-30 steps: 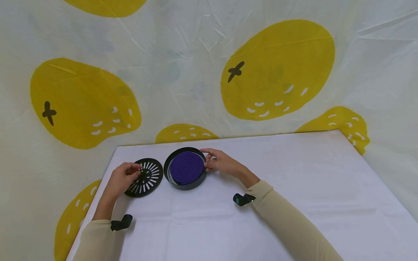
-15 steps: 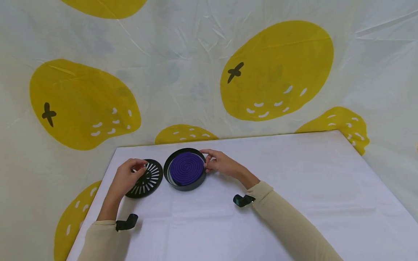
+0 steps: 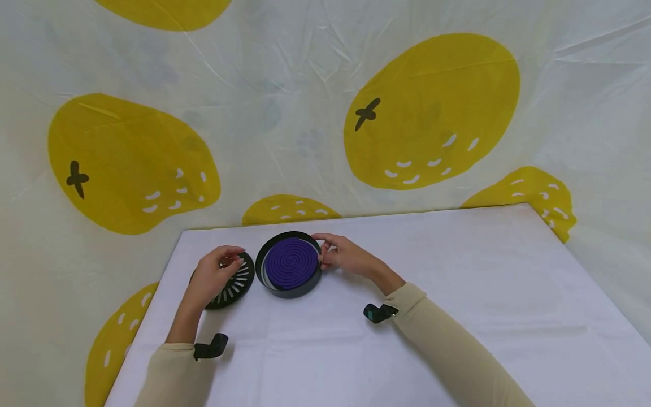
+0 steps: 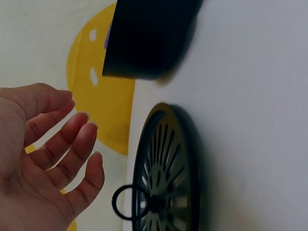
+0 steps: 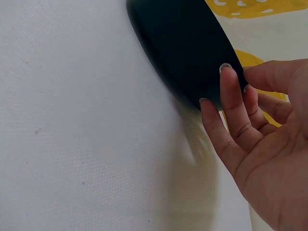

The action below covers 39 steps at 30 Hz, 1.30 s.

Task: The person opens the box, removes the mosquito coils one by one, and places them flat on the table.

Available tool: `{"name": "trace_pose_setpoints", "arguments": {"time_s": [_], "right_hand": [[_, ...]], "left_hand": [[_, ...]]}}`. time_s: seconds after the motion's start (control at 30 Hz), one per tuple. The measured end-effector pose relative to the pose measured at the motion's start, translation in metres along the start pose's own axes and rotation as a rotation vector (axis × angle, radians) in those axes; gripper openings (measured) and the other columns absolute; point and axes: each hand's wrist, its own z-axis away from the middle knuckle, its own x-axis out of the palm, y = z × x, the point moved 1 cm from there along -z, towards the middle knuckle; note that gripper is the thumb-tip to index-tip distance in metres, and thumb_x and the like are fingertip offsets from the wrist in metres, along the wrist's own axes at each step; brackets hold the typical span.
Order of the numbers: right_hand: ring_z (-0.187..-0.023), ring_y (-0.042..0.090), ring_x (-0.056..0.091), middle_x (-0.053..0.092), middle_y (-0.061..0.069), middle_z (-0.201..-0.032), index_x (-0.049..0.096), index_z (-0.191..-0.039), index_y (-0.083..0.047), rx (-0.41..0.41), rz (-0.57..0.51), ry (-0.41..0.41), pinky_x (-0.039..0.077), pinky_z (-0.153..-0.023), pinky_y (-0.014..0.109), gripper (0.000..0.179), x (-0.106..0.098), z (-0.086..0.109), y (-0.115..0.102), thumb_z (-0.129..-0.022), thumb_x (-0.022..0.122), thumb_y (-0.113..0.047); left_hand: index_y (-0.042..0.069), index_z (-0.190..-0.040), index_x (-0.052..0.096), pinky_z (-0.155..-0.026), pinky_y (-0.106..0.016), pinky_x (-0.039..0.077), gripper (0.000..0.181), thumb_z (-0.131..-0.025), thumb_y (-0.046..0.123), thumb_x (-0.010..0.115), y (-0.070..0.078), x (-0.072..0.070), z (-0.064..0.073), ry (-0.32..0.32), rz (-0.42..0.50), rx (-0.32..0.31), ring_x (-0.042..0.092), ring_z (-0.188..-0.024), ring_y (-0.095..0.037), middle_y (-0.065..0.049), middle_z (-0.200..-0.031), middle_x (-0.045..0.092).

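A purple spiral mosquito coil (image 3: pixel 291 263) lies inside a round black mosquito coil holder (image 3: pixel 293 293) near the table's back left. To its left, flat on the table, is the slotted black lid (image 3: pixel 240 282), whose small wire ring (image 4: pixel 114 202) stands up in the left wrist view. My left hand (image 3: pixel 212 278) hovers over this lid and hides part of it; its fingers are loosely bent, with nothing between them. My right hand (image 3: pixel 350 257) grips the holder's right side, fingertips against the outer wall and rim, as the right wrist view shows (image 5: pixel 264 144).
A white-covered table (image 3: pixel 432 271) carries these things, its back edge meeting a hanging white sheet (image 3: pixel 285 124) printed with large yellow fruit shapes. Black cameras are strapped to both wrists. The holder and the lid stand almost edge to edge.
My left hand has moved right across the lid, away from the ring at its centre, and its fingers are now nearer the holder. The right hand and the holder have stayed in place.
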Motion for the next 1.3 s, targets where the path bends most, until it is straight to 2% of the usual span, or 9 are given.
{"name": "trace_pose_setpoints", "arguments": {"time_s": [0.17, 0.4, 0.63, 0.93, 1.13, 1.3], "right_hand": [[-0.095, 0.038, 0.068, 0.052, 0.012, -0.102, 0.038, -0.154, -0.002, -0.008, -0.005, 0.000, 0.059, -0.092, 0.042, 0.059, -0.001, 0.000, 0.001, -0.097, 0.051, 0.004], [-0.092, 0.033, 0.068, 0.053, 0.012, -0.102, 0.038, -0.154, -0.003, -0.013, 0.004, 0.003, 0.059, -0.091, 0.040, 0.059, -0.001, 0.000, 0.002, -0.097, 0.052, 0.003], [-0.090, 0.029, 0.068, 0.052, 0.009, -0.101, 0.038, -0.154, -0.004, -0.008, 0.007, 0.004, 0.059, -0.089, 0.037, 0.060, -0.001, -0.001, 0.003, -0.096, 0.051, 0.003], [-0.095, 0.040, 0.068, 0.053, 0.011, -0.102, 0.038, -0.154, -0.003, -0.016, 0.009, 0.004, 0.059, -0.088, 0.036, 0.059, -0.001, 0.000, 0.004, -0.096, 0.051, 0.001], [-0.092, 0.033, 0.068, 0.053, 0.011, -0.102, 0.039, -0.154, -0.004, -0.012, 0.006, 0.004, 0.059, -0.090, 0.040, 0.059, -0.001, -0.001, 0.004, -0.097, 0.051, 0.002], [-0.090, 0.028, 0.068, 0.054, 0.011, -0.101, 0.038, -0.154, -0.004, -0.010, -0.008, 0.003, 0.060, -0.089, 0.042, 0.059, -0.001, -0.002, 0.005, -0.096, 0.050, 0.002]], "left_hand": [[0.007, -0.128, 0.066, -0.074, -0.030, 0.050, 0.032, -0.098, 0.016, 0.067, 0.005, 0.009, -0.001, -0.013, 0.019, -0.001, 0.060, -0.093, -0.022, -0.007, -0.101, 0.066], [0.006, -0.134, 0.063, -0.065, -0.025, 0.048, 0.038, -0.098, 0.015, 0.067, 0.012, 0.022, -0.004, -0.026, 0.047, -0.039, 0.058, -0.086, -0.020, -0.009, -0.099, 0.066], [0.004, -0.135, 0.061, -0.070, -0.026, 0.045, 0.041, -0.095, 0.013, 0.068, 0.015, 0.033, -0.008, 0.006, 0.073, -0.071, 0.056, -0.082, -0.019, -0.010, -0.094, 0.063], [0.005, -0.138, 0.058, -0.059, -0.024, 0.043, 0.045, -0.094, 0.010, 0.067, 0.013, 0.047, -0.011, -0.001, 0.153, -0.151, 0.050, -0.074, -0.018, -0.007, -0.089, 0.054], [0.005, -0.136, 0.060, -0.053, -0.024, 0.050, 0.042, -0.094, 0.002, 0.063, 0.012, 0.051, -0.010, 0.001, 0.229, -0.180, 0.052, -0.069, -0.017, -0.008, -0.089, 0.052], [0.004, -0.138, 0.058, -0.057, -0.028, 0.056, 0.042, -0.096, 0.002, 0.062, 0.011, 0.051, -0.010, -0.015, 0.299, -0.198, 0.053, -0.073, -0.015, -0.007, -0.089, 0.050]]}}
